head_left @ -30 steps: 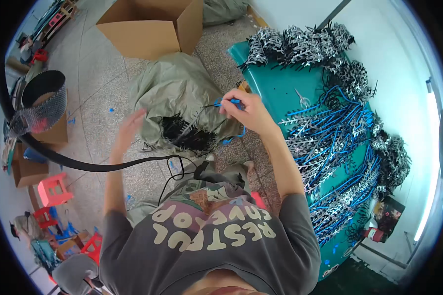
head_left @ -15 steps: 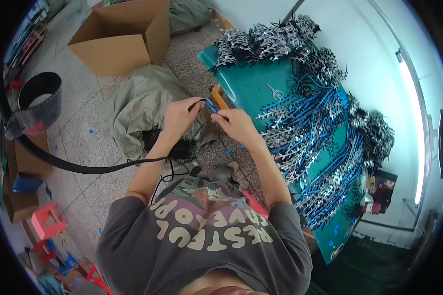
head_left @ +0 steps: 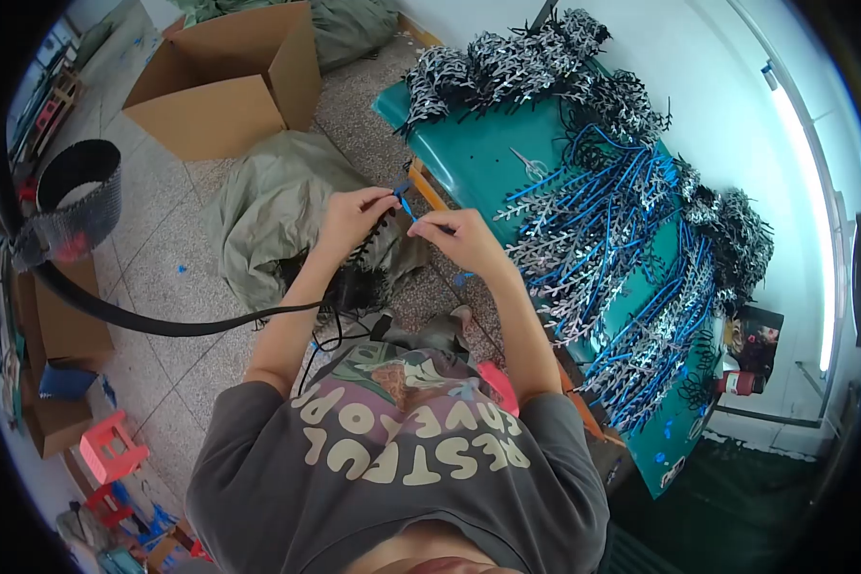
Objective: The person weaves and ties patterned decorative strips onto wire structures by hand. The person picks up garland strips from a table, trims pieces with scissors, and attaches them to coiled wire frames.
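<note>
Between my two hands runs a short, thin blue strip (head_left: 407, 205), with something dark at its upper end. My left hand (head_left: 354, 225) is closed, thumb and fingers pinching that upper end. A dark, fringed strand (head_left: 365, 251) hangs just below these fingers, over the sack; whether they hold it too I cannot tell. My right hand (head_left: 461, 241) is closed in a pinch on the lower end of the strip. To the right, several blue-stemmed silver and black sprigs (head_left: 584, 258) lie bunched on the green table (head_left: 483, 163).
A greenish cloth sack (head_left: 277, 182) with dark material at its mouth sits beyond my left arm. Behind it stands an open cardboard box (head_left: 210, 120). Scissors (head_left: 531, 165) lie on the table. A black cable (head_left: 182, 329) crosses at left, near a red stool (head_left: 115, 448).
My hands stay close together on the blue strip, and more of it shows between them. The dark strand below my left hand is now visible. The view has shifted slightly.
</note>
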`<action>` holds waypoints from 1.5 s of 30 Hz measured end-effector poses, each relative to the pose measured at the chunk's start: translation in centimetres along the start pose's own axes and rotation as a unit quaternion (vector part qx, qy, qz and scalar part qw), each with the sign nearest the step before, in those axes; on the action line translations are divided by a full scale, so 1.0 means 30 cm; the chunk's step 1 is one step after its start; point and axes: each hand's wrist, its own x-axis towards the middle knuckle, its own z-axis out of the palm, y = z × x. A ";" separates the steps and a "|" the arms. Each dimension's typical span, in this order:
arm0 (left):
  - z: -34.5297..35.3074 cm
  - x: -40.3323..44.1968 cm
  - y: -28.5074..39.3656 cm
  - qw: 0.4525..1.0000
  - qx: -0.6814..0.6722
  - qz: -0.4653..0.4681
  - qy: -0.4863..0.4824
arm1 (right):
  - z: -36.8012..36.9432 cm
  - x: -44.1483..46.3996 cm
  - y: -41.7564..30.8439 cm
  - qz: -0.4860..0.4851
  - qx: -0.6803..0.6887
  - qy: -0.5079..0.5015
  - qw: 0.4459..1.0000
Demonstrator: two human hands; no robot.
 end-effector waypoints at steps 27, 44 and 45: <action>-0.287 0.068 0.280 0.979 -0.091 0.014 0.183 | 0.161 -0.239 0.294 0.259 0.026 0.091 0.961; -0.591 -0.142 0.852 0.934 -0.157 0.318 0.051 | 0.800 0.074 0.199 0.510 0.731 -0.107 0.442; -0.647 -0.211 0.850 0.933 -0.180 0.310 0.024 | 0.813 0.090 0.256 0.469 0.769 -0.032 0.433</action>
